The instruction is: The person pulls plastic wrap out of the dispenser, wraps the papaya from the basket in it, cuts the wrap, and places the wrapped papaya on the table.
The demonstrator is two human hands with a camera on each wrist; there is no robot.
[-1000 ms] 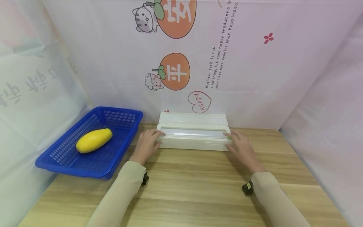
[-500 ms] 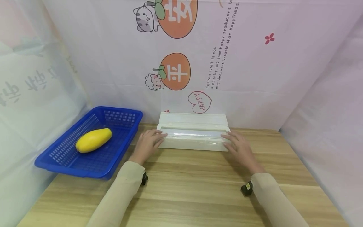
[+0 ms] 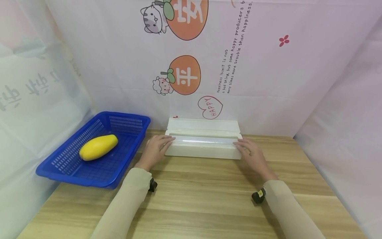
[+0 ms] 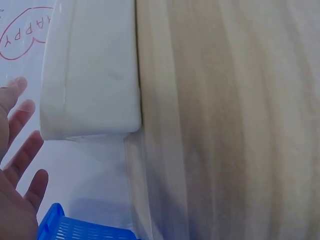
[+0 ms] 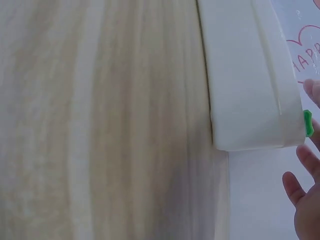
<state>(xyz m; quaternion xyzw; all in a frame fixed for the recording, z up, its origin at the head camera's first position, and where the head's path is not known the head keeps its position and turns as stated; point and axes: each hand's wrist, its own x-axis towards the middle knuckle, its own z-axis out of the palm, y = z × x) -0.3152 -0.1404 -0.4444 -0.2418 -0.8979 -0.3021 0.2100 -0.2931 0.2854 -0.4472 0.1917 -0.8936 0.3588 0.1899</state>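
Observation:
A long white cling film dispenser (image 3: 203, 152) stands at the back of the table with its lid (image 3: 204, 125) raised. Inside lies a shiny roll of film (image 3: 200, 140). My left hand (image 3: 153, 149) reaches over the dispenser's left end, its fingertips at the roll. My right hand (image 3: 252, 155) mirrors it at the other end, fingertips just over the front rim. In both wrist views the fingers are extended and slightly spread. A small green cutter piece (image 5: 308, 124) shows beside the dispenser's end, close to the right fingers.
A blue basket (image 3: 131, 159) with slotted sides stands at the left and holds a yellow oblong fruit (image 3: 98, 147). Printed white sheeting (image 3: 259, 66) rises behind the wooden table (image 3: 203, 199) and along both sides.
Both hands have shifted slightly at the dispenser's ends, fingertips settling over the roll. The crinkled film along the front edge now looks smoother. Basket and fruit have stayed put.

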